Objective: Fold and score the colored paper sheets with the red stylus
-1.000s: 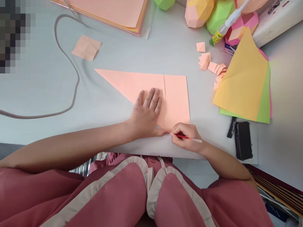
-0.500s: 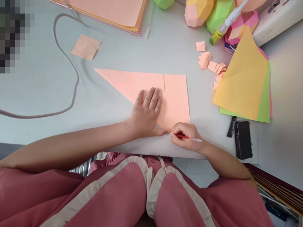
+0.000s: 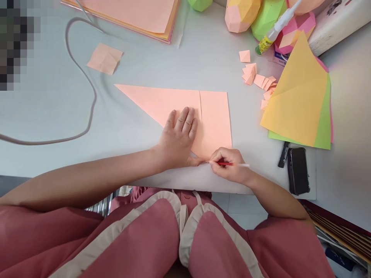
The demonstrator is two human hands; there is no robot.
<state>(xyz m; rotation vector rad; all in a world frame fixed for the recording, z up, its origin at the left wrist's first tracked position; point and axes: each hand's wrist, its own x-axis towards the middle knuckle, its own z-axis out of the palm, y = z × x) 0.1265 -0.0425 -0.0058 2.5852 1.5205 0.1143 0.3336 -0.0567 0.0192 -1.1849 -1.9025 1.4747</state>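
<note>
The paper (image 3: 182,99) is lying folded on the table (image 3: 130,135); the left hand (image 3: 177,141) is resting outspread on it, palm down. At the paper's five o'clock, the right hand (image 3: 228,162) is gripping a pen (image 3: 225,164); at two, scraps (image 3: 261,80) are lying.

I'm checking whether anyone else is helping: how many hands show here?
2. The left hand lies palm-down across the pink paper; the right hand, just beyond its thumb, grips the slim red pen. The pixelated upper-left corner may hide more.
</note>
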